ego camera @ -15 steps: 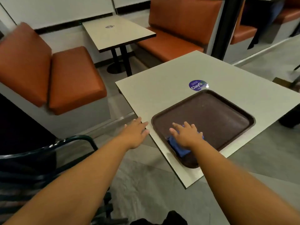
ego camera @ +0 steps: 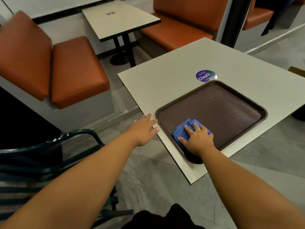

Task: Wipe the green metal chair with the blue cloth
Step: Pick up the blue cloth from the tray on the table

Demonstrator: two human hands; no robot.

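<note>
blue cloth [ego camera: 183,129], soft and light, is pressed flat under the spread fingers of the right hand [ego camera: 198,140]; bunching it from above is judged easiest.

The right hand [ego camera: 198,140] lies flat, fingers spread over the crumpled blue cloth [ego camera: 183,128] in the brown plastic tray [ego camera: 231,109]. The left hand's [ego camera: 143,129] open fingertips touch the beige table [ego camera: 165,83] edge.

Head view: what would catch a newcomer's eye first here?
The right hand pressing flat on a blue cloth in the near corner of a brown tray on the table. Next, the left hand, open at the table's edge. The green chair sits untouched at lower left.
</note>
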